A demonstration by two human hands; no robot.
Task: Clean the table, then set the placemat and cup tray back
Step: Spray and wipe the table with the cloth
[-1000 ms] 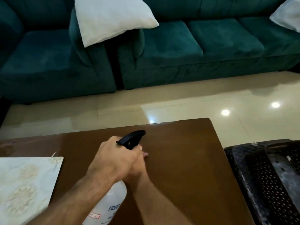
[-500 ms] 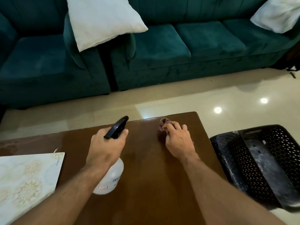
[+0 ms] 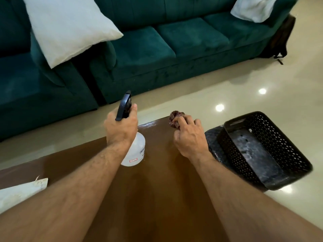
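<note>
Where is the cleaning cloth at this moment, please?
The cloth is bunched in the right hand at the far edge of the brown table, right of the spray bottle and left of the black basket.

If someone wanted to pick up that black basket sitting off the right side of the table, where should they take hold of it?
Probably the near long rim of the black basket, coming from above. It sits with its open top up and tilted, so the rim is exposed, and the perforated wall under it gives fingers a grip. The right hand, nearest it, holds a cloth.
</note>
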